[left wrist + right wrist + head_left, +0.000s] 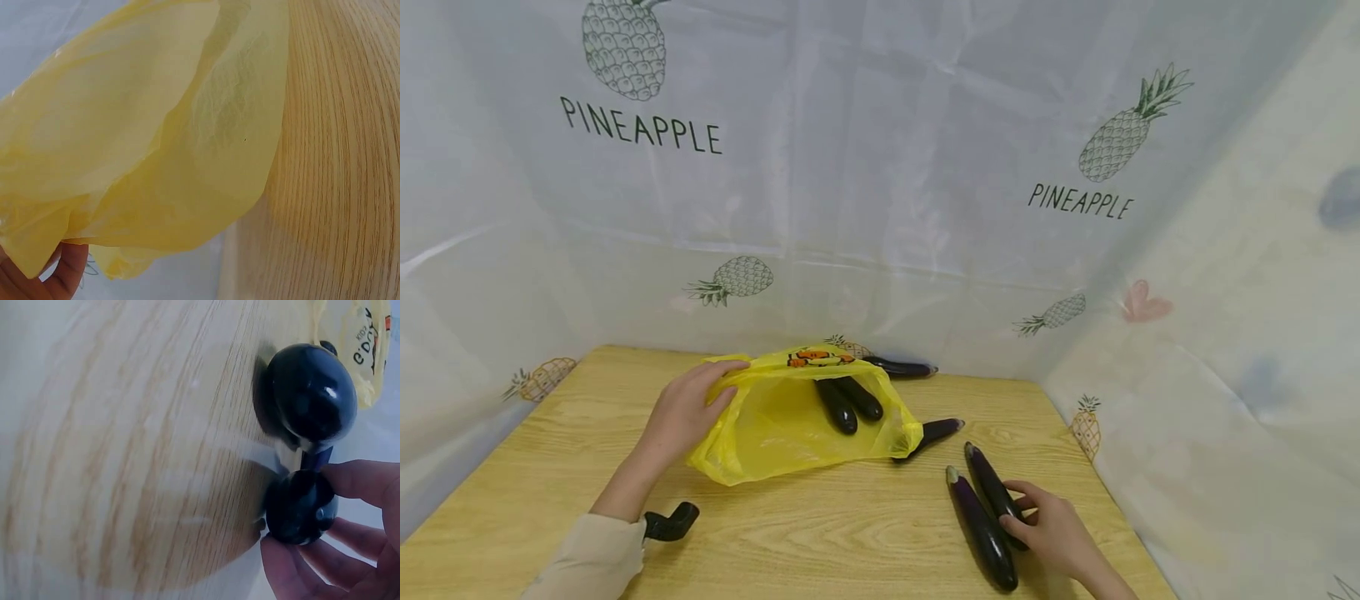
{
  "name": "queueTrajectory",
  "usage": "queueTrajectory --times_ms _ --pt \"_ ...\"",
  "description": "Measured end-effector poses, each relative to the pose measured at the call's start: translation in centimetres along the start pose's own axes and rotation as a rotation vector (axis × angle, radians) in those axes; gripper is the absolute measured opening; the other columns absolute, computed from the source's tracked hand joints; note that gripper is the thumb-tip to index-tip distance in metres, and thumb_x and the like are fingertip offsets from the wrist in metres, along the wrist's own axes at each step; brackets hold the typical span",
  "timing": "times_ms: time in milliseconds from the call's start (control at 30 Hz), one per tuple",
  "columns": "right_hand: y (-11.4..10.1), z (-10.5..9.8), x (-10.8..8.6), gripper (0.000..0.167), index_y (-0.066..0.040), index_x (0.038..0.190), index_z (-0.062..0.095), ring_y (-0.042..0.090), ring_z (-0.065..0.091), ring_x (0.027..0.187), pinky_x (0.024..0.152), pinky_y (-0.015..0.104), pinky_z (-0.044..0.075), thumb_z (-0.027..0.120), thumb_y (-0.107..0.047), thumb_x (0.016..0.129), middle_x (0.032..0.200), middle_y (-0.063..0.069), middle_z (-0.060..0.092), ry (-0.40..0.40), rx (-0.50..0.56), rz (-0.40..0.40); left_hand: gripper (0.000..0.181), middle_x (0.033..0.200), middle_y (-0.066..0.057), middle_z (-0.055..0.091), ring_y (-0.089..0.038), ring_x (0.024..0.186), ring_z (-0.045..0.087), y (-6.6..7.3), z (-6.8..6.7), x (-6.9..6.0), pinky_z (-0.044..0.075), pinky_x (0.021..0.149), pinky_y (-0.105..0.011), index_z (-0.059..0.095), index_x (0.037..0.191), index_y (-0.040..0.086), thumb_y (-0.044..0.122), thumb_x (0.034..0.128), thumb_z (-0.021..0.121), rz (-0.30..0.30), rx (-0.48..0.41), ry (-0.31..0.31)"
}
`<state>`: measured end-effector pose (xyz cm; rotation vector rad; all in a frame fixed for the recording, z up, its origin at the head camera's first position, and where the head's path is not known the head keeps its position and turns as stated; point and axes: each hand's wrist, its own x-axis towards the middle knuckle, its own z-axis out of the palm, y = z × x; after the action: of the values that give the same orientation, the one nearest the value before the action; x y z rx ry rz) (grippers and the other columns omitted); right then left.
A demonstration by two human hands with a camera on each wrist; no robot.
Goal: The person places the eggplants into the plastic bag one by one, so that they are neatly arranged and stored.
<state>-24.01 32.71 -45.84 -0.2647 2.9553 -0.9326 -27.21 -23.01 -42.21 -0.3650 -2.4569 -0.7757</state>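
Pale sleeve [591,557], cut off lower left, led to the left hand [687,412], fingers clamped on the central yellow bag [771,437] partly hiding 2 eggplants [837,407]; lower right, the right hand [1054,529] pinched 1 partly covered eggplant [989,482].

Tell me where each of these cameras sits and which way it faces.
Head: worn on the head, facing forward and down at the table, yellow bag and eggplants; left hand and right hand show.
Left wrist: worn there, facing the bag up close; fingers show at lower left.
Right wrist: worn there, facing two eggplant ends; thumb and fingers show at right.
Shared: head and right wrist both show the right hand gripping an eggplant.
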Motion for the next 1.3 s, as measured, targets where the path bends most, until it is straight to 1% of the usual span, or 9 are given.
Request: queueTrajectory --times_ms 167,433,633,833,900,1067,1133,1300 --pt "0.0 0.1 0.0 0.054 -0.003 0.140 0.068 0.011 0.072 0.074 0.060 0.025 0.057 0.085 -0.020 0.091 0.105 0.006 0.077 0.026 -0.031 -0.025 0.044 0.144 -0.014 0.066 -0.042 0.126 0.064 0.1 0.0 0.1 0.053 0.100 -0.065 0.064 0.146 0.018 0.008 0.1036 0.070 -0.007 0.001 -0.009" --pt "-0.7 -0.3 0.0 0.052 -0.008 0.140 0.070 0.010 0.071 0.077 0.061 0.025 0.055 0.085 -0.018 0.091 0.107 0.005 0.078 0.056 -0.075 -0.030 0.044 0.144 -0.014 0.067 -0.042 0.126 0.064 0.2 -0.2 0.1 0.053 0.099 -0.066 0.063 0.147 0.018 0.009 0.1040 0.069 -0.013 0.005 -0.016" --pt "-1.8 -0.9 0.0 0.051 -0.011 0.140 0.070 0.012 0.073 0.079 0.059 0.024 0.054 0.085 -0.020 0.092 0.113 0.008 0.078 0.091 -0.081 -0.100 0.044 0.144 -0.014 0.067 -0.042 0.126 0.064 0.3 -0.2 0.0 0.053 0.100 -0.066 0.064 0.146 0.018 0.009 0.1040 0.070 -0.015 0.007 -0.014" --pt "-3.8 -1.3 -0.1 0.050 -0.019 0.141 0.070 0.012 0.074 0.083 0.059 0.023 0.055 0.085 -0.023 0.092 0.120 0.008 0.077 0.121 -0.055 -0.129 0.044 0.142 -0.014 0.067 -0.043 0.126 0.064 0.4 -0.2 0.0 0.053 0.100 -0.066 0.064 0.146 0.018 0.009 0.1035 0.070 -0.017 0.012 -0.013" --pt "-4.7 -1.3 0.0 0.051 -0.021 0.141 0.070 0.013 0.073 0.085 0.061 0.024 0.056 0.085 -0.023 0.092 0.122 0.008 0.077 0.128 -0.041 -0.141 0.044 0.143 -0.014 0.067 -0.043 0.127 0.063 0.4 -0.2 0.0 0.053 0.100 -0.066 0.064 0.146 0.018 0.008 0.1036 0.070 -0.016 0.010 -0.012" --pt "-6.9 -1.3 0.6 0.051 -0.025 0.141 0.070 0.015 0.073 0.089 0.063 0.024 0.056 0.085 -0.022 0.093 0.123 0.004 0.076 0.145 -0.045 -0.179 0.044 0.143 -0.014 0.067 -0.043 0.127 0.063 0.4 -0.2 0.2 0.052 0.101 -0.066 0.064 0.146 0.017 0.008 0.1035 0.070 -0.011 0.009 -0.005" --pt "-7.6 -1.2 0.9 0.051 -0.025 0.141 0.070 0.017 0.073 0.090 0.062 0.024 0.055 0.085 -0.021 0.093 0.123 0.003 0.076 0.149 -0.047 -0.203 0.044 0.143 -0.014 0.067 -0.042 0.127 0.064 0.4 -0.1 0.2 0.053 0.100 -0.066 0.064 0.146 0.018 0.009 0.1035 0.070 -0.008 0.009 -0.005" --pt "-9.2 -0.5 1.9 0.049 -0.020 0.142 0.070 0.021 0.073 0.091 0.061 0.024 0.055 0.083 -0.020 0.094 0.124 0.007 0.076 0.127 -0.031 -0.282 0.043 0.140 -0.013 0.068 -0.041 0.123 0.066 0.2 0.1 0.0 0.055 0.097 -0.064 0.065 0.145 0.018 0.009 0.1029 0.071 -0.003 0.017 0.006"
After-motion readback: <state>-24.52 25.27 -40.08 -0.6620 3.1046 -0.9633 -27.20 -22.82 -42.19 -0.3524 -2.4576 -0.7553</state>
